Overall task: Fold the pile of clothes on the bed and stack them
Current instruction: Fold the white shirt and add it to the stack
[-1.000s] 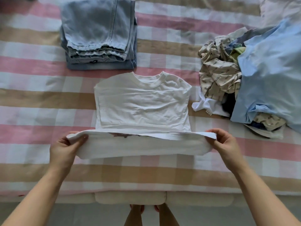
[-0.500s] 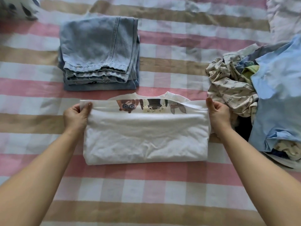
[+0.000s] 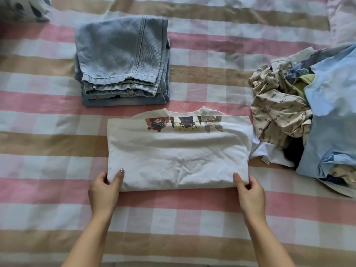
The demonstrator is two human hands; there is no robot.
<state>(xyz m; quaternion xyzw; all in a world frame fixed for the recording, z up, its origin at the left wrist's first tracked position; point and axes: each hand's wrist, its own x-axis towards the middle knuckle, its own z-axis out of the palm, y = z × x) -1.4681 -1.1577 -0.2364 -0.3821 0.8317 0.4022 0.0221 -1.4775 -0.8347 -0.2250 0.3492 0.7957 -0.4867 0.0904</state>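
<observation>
Where the white T-shirt (image 3: 179, 157) lies: flat on the checked bed cover (image 3: 192, 218), in the middle of the view. It is folded into a wide rectangle, and its collar and a row of cartoon animal faces show along the far edge.
Left hand (image 3: 105, 191): grips the near left corner of the shirt, thumb on top of the cloth, the other fingers curled at the edge.
Right hand (image 3: 250, 193): grips the near right corner the same way, thumb laid on top.
Hands to each other: well apart, one at each end of the shirt's near fold.
Folded jeans (image 3: 121, 54): a stack of light denim beyond the shirt and to its left, near the collar but apart from it.
Unfolded pile (image 3: 300, 89): a crumpled heap at the right — a beige patterned garment (image 3: 277, 112), a light blue one (image 3: 335, 116) draped over the heap's right side, and a white piece (image 3: 269, 151) at the shirt's right edge. Whether the white piece touches the shirt, I cannot tell.
Pillow (image 3: 21, 6): a printed corner at the far left.
</observation>
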